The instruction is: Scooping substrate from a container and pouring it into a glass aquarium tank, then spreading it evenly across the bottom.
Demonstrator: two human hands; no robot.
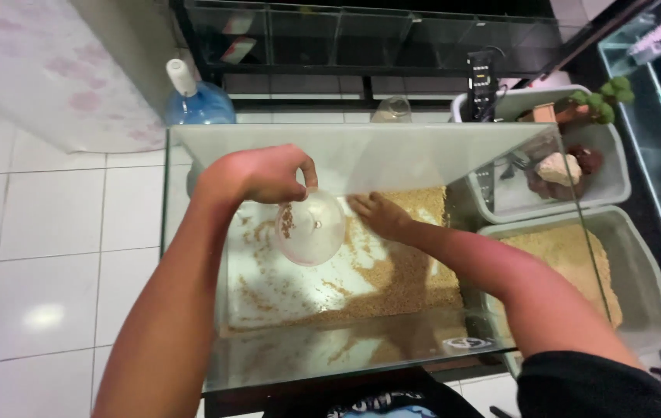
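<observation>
A glass tank [191,255] stands on the tiled floor below me, its bottom partly covered with tan gravel [408,282]. My left hand [257,174] reaches in from the left and grips a clear plastic cup [311,228] by its rim, tilted, with a few grains stuck inside. My right hand [377,213] lies flat, fingers spread, on the gravel at the tank's back right, just right of the cup. White bare bottom shows under the cup.
A grey tub [640,286] with more tan gravel sits right of the tank. Behind it a second grey tub [617,178] holds rocks and green plants. A blue water bottle [197,104] and a black rack [361,39] stand at the back. Another glass tank [655,116] is far right.
</observation>
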